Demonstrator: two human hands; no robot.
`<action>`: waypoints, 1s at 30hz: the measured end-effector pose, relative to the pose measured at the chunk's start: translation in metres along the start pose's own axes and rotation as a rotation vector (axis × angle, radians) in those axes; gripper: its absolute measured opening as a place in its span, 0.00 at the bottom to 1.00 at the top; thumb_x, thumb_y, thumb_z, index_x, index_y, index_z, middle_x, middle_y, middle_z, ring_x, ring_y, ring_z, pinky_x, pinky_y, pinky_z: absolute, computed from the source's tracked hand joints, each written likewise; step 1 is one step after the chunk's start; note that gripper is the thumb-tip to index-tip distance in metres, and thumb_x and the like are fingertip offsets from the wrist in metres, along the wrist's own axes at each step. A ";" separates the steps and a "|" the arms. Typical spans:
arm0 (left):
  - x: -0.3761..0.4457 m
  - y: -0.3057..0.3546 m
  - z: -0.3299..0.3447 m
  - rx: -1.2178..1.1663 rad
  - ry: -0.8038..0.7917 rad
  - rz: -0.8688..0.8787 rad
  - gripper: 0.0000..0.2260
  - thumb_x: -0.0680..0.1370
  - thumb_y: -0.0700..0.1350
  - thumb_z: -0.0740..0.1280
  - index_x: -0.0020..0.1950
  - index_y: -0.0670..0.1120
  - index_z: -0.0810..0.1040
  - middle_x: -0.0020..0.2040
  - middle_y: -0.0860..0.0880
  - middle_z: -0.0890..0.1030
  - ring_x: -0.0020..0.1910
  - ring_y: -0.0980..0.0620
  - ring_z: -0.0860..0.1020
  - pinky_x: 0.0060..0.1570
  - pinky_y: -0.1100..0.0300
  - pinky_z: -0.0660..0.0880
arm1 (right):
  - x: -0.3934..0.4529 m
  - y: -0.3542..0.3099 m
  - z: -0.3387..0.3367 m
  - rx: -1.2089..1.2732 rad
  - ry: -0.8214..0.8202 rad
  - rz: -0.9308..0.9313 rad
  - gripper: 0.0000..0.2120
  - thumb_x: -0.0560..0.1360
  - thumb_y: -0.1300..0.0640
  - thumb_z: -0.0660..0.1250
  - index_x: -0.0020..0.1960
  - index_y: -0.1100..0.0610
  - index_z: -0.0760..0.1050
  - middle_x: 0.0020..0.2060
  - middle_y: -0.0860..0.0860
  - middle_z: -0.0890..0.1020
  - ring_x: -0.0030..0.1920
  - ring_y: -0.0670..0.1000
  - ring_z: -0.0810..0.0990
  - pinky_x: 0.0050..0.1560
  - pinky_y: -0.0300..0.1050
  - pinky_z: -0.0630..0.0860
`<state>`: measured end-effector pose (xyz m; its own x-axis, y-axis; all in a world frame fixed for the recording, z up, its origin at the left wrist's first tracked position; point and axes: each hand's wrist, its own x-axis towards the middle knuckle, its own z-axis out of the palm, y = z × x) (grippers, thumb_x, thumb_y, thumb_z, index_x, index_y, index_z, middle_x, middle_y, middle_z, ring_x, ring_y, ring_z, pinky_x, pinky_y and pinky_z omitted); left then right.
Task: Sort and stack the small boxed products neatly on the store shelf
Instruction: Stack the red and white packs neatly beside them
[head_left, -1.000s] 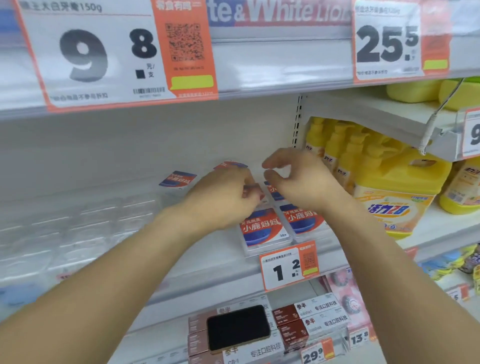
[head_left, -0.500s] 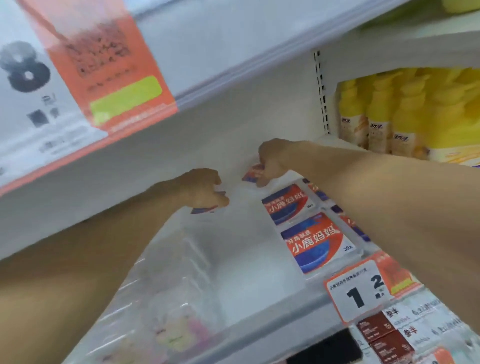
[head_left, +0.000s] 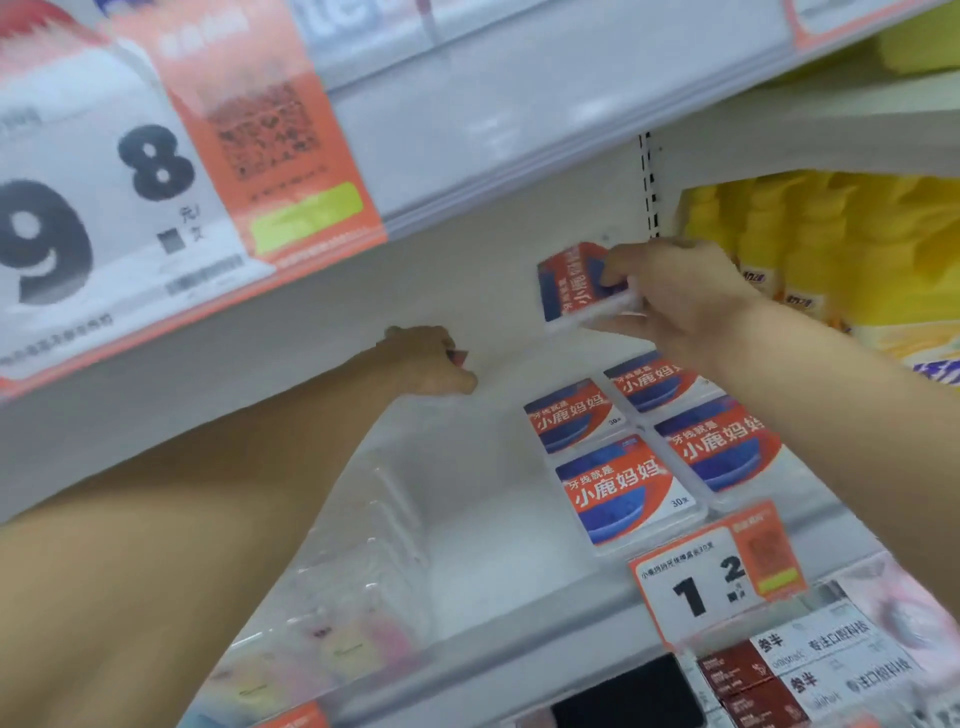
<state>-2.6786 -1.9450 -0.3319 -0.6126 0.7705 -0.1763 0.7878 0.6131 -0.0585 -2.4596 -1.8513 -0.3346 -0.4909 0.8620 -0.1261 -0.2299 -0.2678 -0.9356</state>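
White store shelf (head_left: 493, 545), four boxes (head_left: 618, 488) lying flat in two rows at front. Our right hand (head_left: 675, 296) pinches a fifth box (head_left: 571, 291) above the back row; left hand (head_left: 431, 364) is curled, contents unclear. We'd lower it flat, edges w/ neighbours.

Four small flat boxes lie face up on the white shelf (head_left: 498, 519), each red and blue with white Chinese lettering. They form a two-by-two block: the front-left box (head_left: 626, 493) nearest the shelf's front edge, the front-right box (head_left: 719, 447) beside it, the rear-left box (head_left: 571, 415) and rear-right box (head_left: 649, 382) behind. A fifth matching box (head_left: 571, 288) is tilted on edge above the block's rear.
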 end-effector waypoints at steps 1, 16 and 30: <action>-0.008 0.004 -0.006 -0.061 0.055 0.003 0.24 0.70 0.57 0.69 0.65 0.51 0.72 0.62 0.46 0.75 0.62 0.45 0.68 0.52 0.55 0.74 | -0.010 -0.001 -0.009 0.052 -0.010 0.026 0.09 0.73 0.69 0.68 0.51 0.61 0.74 0.52 0.57 0.79 0.48 0.58 0.84 0.45 0.52 0.84; -0.159 0.096 0.058 -0.339 0.375 0.234 0.20 0.73 0.63 0.63 0.60 0.55 0.79 0.50 0.47 0.76 0.52 0.46 0.76 0.52 0.53 0.77 | -0.110 0.029 -0.091 -0.519 0.415 -0.237 0.28 0.52 0.44 0.82 0.46 0.51 0.75 0.42 0.48 0.83 0.42 0.53 0.86 0.46 0.57 0.82; -0.175 0.082 0.088 -0.571 0.397 0.248 0.34 0.68 0.67 0.69 0.71 0.61 0.62 0.62 0.56 0.68 0.61 0.57 0.70 0.57 0.60 0.76 | -0.105 0.024 -0.092 -1.009 0.328 -0.111 0.25 0.68 0.40 0.74 0.59 0.51 0.76 0.49 0.53 0.82 0.52 0.56 0.79 0.45 0.46 0.70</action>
<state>-2.5017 -2.0450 -0.3928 -0.4826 0.8370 0.2578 0.8170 0.3243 0.4768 -2.3361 -1.9088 -0.3744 -0.2247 0.9738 0.0346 0.6170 0.1697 -0.7684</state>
